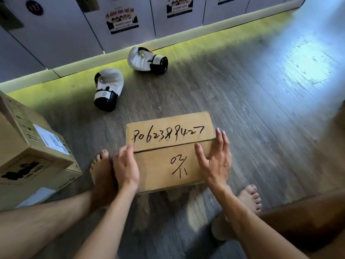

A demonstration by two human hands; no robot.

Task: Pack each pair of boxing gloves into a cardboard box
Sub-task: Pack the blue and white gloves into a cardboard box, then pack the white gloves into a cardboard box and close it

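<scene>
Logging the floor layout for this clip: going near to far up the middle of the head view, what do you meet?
Cardboard box with handwritten numbers, flaps shut, left hand and right hand at its sides → nearer boxing glove → farther boxing glove → lit plinth → locker doors.

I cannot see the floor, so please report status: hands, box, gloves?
Left hand and right hand open, flat against closed cardboard box. Two white gloves loose on floor beyond. Nothing between.
</scene>
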